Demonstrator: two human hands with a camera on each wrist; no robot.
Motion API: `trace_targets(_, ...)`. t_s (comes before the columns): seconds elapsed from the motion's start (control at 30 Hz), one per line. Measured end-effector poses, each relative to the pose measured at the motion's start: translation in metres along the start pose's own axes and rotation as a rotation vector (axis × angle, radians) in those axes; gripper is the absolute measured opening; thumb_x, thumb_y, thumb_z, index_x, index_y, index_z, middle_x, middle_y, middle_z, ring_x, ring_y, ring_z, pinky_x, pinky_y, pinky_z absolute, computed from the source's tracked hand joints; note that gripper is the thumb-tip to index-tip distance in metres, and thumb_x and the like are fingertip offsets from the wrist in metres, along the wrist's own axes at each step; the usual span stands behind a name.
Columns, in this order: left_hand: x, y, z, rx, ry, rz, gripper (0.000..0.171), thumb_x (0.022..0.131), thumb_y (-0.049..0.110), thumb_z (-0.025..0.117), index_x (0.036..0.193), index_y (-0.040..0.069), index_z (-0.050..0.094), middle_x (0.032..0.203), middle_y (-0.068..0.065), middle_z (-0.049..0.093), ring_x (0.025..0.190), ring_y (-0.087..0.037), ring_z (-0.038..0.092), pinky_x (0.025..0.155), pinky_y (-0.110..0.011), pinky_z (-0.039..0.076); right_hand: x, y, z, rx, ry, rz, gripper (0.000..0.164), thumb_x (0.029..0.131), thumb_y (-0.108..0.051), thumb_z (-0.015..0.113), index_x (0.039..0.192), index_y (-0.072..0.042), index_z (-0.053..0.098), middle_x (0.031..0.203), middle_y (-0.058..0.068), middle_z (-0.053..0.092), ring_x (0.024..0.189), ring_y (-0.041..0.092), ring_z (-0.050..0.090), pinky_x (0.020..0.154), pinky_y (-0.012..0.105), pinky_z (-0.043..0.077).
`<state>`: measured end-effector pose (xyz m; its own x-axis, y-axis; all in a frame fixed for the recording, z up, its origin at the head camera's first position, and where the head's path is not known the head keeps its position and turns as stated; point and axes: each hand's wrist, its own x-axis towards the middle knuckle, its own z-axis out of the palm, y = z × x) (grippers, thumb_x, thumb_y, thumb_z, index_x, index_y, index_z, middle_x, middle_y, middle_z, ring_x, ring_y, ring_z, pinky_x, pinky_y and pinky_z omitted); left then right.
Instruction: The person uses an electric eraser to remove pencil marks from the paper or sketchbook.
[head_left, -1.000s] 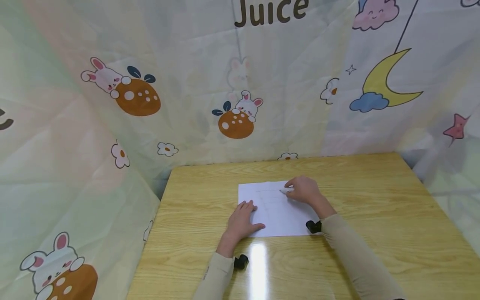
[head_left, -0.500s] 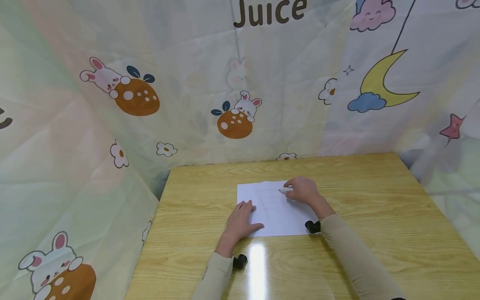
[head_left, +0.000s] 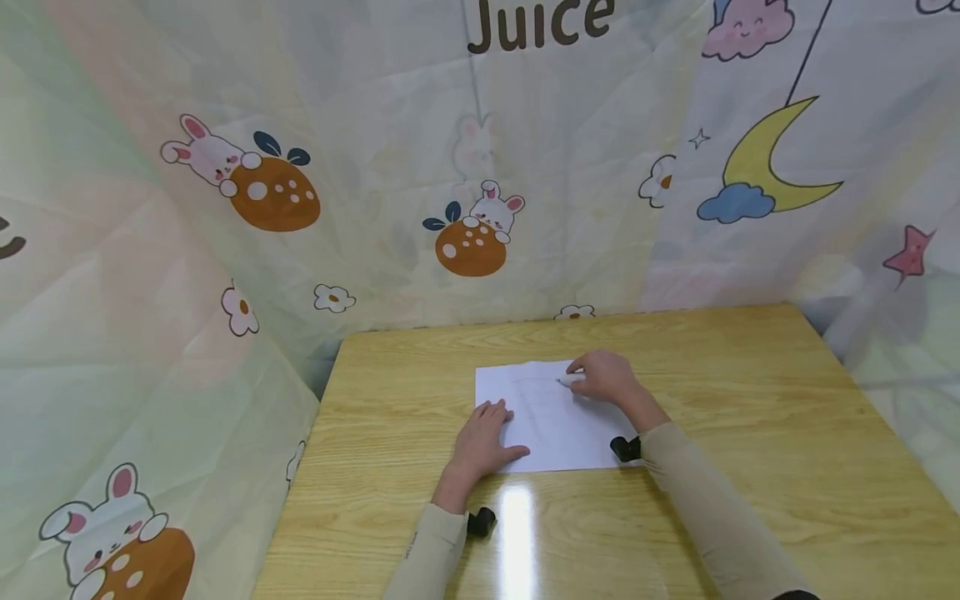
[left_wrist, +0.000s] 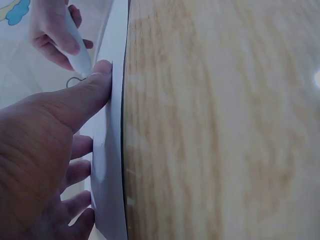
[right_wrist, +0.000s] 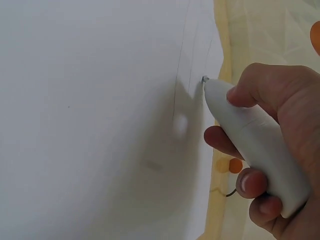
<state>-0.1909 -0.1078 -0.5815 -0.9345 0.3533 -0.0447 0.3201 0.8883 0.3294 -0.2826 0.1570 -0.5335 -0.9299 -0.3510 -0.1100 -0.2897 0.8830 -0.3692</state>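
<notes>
We are gripping the white tool (right_wrist: pixel 260 140) in our right hand (head_left: pixel 606 379), fingers curled around its body, apparently to keep its tip, left of that hand, controlled over the paper (head_left: pixel 558 437). Our left hand (head_left: pixel 482 442) is resting across the paper's near left corner, thumb spread from the fingers, presumably steadying it but covering that part; beyond both hands, a printed curtain (head_left: pixel 375 167) is bordering the desk (head_left: pixel 405 375).
</notes>
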Motion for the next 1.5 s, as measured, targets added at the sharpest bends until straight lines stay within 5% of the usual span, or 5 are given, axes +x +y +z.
trace_targets(1.5, 0.000, 0.000, -0.002, -0.001, 0.013, 0.000, 0.073, 0.082, 0.059, 0.069, 0.135, 0.012, 0.056, 0.149, -0.011, 0.042, 0.139, -0.031, 0.033, 0.112, -0.042, 0.030, 0.005, -0.005, 0.003, -0.014, 0.024, 0.008, 0.027, 0.082, -0.026, 0.070, 0.106, -0.017, 0.077, 0.102, 0.006, 0.071, 0.065, 0.016, 0.051, 0.047, 0.027, 0.037)
